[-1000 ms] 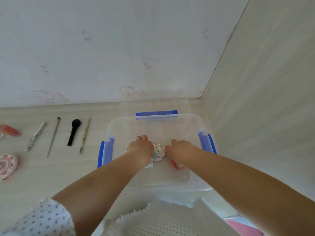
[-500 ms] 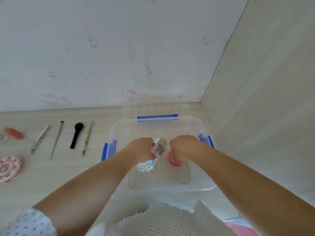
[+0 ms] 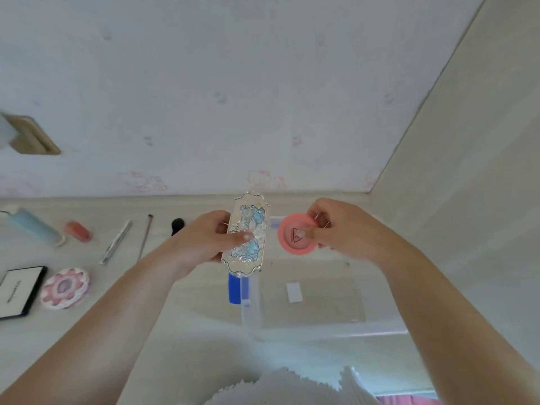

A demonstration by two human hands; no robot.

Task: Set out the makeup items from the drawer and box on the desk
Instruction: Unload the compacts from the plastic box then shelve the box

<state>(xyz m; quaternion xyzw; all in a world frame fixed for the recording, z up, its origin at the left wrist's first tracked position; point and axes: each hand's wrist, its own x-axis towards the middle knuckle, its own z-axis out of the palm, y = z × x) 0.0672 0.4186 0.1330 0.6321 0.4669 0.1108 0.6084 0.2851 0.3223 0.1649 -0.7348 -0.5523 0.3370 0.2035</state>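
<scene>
— What do the hands hold above the desk (image 3: pixel 181 331)?

— The left hand (image 3: pixel 204 239) grips an ornate silver-and-blue palette (image 3: pixel 247 233) upright, thumb pressed across its face. The right hand (image 3: pixel 342 229) pinches a round pink compact (image 3: pixel 296 235), fingers curled behind it.

— And the box?

— The clear plastic box (image 3: pixel 309 290) sits below them, blue latch (image 3: pixel 233 289) at its side. Brushes (image 3: pixel 144 236), a flower-shaped compact (image 3: pixel 65 287) and a black case (image 3: pixel 20 290) lie left.

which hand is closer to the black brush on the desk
Left. The left hand, holding the silver palette, sits just beside the black brush; the right hand holds the pink compact farther right.
</scene>
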